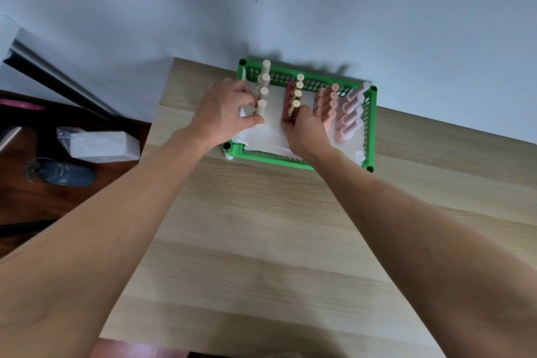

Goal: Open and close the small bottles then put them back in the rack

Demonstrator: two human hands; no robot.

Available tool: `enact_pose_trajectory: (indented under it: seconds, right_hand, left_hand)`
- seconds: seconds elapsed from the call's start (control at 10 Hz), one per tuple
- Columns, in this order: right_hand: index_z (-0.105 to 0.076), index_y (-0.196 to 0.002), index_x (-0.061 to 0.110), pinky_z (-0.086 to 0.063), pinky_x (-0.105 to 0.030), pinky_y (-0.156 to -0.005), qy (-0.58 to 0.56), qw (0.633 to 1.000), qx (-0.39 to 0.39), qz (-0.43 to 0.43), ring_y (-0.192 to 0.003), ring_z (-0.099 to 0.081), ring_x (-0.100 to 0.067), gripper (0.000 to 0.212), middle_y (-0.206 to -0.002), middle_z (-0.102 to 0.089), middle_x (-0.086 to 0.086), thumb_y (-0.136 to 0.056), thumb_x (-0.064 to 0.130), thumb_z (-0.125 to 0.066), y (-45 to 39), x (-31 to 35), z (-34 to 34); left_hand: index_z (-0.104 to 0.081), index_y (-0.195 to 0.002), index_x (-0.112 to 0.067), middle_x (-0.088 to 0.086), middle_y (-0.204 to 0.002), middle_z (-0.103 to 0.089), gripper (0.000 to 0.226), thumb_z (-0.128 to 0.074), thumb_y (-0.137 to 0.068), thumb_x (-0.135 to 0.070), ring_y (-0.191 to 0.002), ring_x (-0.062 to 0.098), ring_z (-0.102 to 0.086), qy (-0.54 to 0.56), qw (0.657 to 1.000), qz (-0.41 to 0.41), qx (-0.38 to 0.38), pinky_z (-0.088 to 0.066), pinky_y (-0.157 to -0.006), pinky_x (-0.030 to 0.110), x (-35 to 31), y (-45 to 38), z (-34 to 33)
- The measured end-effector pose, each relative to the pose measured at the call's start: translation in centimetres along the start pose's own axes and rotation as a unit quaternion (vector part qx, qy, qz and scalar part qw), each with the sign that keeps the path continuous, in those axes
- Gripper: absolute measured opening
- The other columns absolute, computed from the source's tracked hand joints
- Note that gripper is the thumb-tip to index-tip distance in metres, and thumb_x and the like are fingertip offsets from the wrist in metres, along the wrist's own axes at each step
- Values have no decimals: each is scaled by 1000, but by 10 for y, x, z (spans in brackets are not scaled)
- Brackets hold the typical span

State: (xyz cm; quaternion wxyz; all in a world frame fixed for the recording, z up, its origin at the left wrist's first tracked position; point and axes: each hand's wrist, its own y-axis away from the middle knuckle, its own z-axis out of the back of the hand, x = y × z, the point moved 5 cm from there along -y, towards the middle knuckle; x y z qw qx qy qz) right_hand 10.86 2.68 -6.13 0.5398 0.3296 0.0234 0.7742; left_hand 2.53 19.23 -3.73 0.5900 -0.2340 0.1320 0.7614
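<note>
1. Up against the wall, a green rack [302, 161] lined with white paper [271, 132] sits at the far edge of the desk [261, 241].
2. Four rows of small bottles stand in it: cream bottles [263, 90], red gold-capped bottles [296, 93], peach bottles [331, 102], pale pink bottles [353, 113].
3. Left hand [223, 113] pinches the nearest cream bottle [260, 112].
4. Right hand [308, 128] closes around the nearest red bottle, hiding most of it.
5. Left of the desk, a wrapped white block [101, 145] and a dark slipper [62, 173] lie on the floor.
</note>
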Motion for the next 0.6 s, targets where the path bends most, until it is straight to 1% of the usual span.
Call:
enact_pose_trajectory:
  seconds: [0.1,0.3,0.4,0.5,0.6]
  right_hand:
    - [-48,-122,-3,-40,-34,-72,7,1000,-2,0,-103,-62,-41,36,-114,-65,-24,-100,24,-54,1,0,-2]
    - [-48,-121,-2,-43,-36,-72,-3,1000,1,-8,-101,-62,-40,40,-112,-65,-24,-101,32,-53,9,-3,0]
    - [-47,-121,0,-51,-41,-76,-1,1000,8,-12,-99,-63,-40,36,-111,-65,-24,-99,26,-57,17,-6,2]
    - [-45,-130,1,-55,-46,-84,-11,1000,12,-11,-98,-65,-39,42,-109,-67,-23,-98,25,-59,26,-9,3]
    - [-43,-138,3,-54,-49,-89,-21,1000,-1,-7,-103,-65,-39,48,-111,-68,-23,-99,26,-59,35,-14,10]
  left_hand:
    - [-72,-96,-26,-10,-97,-62,34,-79,-73,-50,-85,10,-44,-2,1000,1,-3,-31,-78,33,0,0,0]
    - [-72,-95,-27,-11,-98,-62,35,-81,-71,-51,-86,10,-45,-1,1000,6,-3,-29,-78,32,-1,1,2]
    - [-73,-97,-24,-9,-98,-62,38,-81,-70,-50,-87,12,-47,5,1000,3,-3,-31,-77,32,-4,3,3]
    - [-73,-101,-24,-9,-99,-61,41,-82,-70,-49,-92,14,-49,10,1000,6,-6,-34,-80,32,-5,6,9]
    - [-70,-104,-27,-8,-101,-57,41,-83,-71,-47,-96,14,-50,19,999,31,-18,-40,-84,33,0,12,15]
